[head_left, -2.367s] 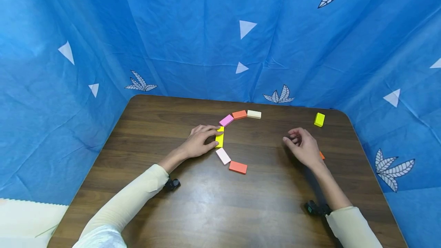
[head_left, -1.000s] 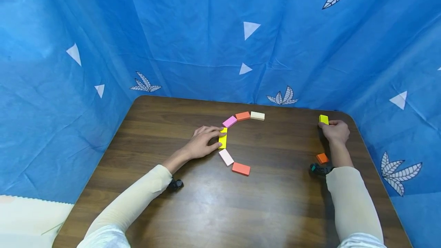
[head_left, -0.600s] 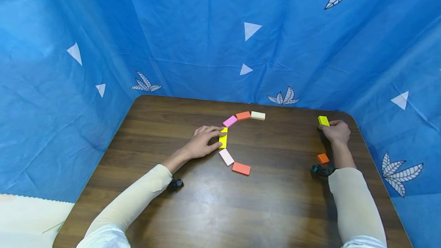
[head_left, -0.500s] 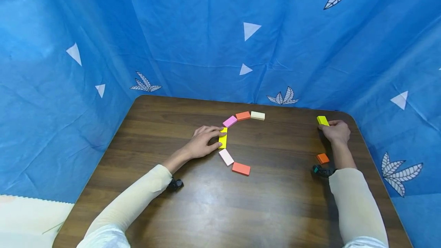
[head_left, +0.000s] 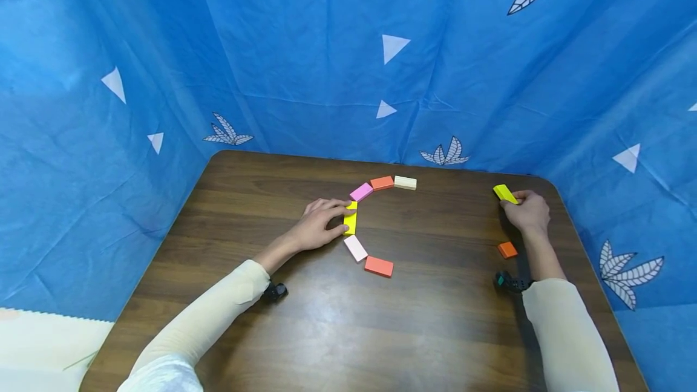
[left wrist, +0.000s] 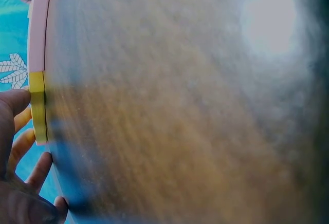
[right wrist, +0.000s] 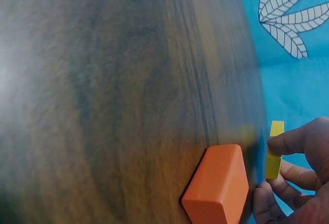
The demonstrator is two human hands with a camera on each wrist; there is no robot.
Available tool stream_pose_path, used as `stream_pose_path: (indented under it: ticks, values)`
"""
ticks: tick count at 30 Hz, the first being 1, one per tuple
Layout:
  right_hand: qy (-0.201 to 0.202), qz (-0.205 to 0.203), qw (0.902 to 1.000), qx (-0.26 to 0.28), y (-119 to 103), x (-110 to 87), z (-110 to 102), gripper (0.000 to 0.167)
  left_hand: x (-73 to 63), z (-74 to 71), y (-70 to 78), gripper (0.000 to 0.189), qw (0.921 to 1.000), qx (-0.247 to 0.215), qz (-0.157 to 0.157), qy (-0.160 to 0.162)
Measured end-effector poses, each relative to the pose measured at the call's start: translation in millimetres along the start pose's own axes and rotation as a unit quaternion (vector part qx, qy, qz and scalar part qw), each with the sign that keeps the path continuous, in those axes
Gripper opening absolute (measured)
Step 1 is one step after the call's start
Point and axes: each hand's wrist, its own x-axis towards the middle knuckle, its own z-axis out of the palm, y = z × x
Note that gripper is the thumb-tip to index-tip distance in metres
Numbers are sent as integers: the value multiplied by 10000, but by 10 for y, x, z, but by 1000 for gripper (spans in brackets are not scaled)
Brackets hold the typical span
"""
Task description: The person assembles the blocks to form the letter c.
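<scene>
My left hand (head_left: 316, 225) pinches a yellow block (head_left: 351, 221) between thumb and fingers, where it lies flat in a curved row. In the left wrist view, the thumb is on the near side of that yellow block (left wrist: 38, 113). Past the row's upper end, at the right, my right hand (head_left: 529, 212) pinches a second, yellow-green block (head_left: 503, 192), turned slantwise. The right wrist view has this yellow-green block (right wrist: 273, 166) between thumb and fingers; whether it touches the table I cannot tell. An orange block (head_left: 507, 250) lies nearer, below the right hand.
Above the held yellow block, the row has a pink block (head_left: 361, 192), a red-orange block (head_left: 382, 182) and a cream block (head_left: 405, 182). Below come a pale pink block (head_left: 356, 248) and a red block (head_left: 379, 267). Blue patterned cloth (head_left: 305, 47) rises behind the brown table (head_left: 337, 331).
My right hand has gone from hovering left of the orange block to the yellow-green block, gripped it and turned its far end leftward. The left hand stays on its yellow block.
</scene>
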Motion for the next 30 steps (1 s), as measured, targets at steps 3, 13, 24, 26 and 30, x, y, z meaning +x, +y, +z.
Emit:
stream_pose_path:
  ticks: [3,13,24,26,30]
  values:
    - [-54,-173,9998,-98,-10,-33,-6,53,-3,7,-9,45,10000,5,-20,-19]
    - [-304,-740,9962,-338,-75,-171,-18,50,-8,-17,-30,43,9999,33,30,130]
    - [-391,-1374,9889,-406,-47,-349,25,44,0,10,-22,42,10000,36,-12,29]
    - [-372,-1439,9881,-392,-40,-378,32,44,4,13,-22,43,10000,39,-9,37]
    - [-466,-1530,9863,-413,-25,-438,41,43,17,19,-22,43,10000,26,-3,36]
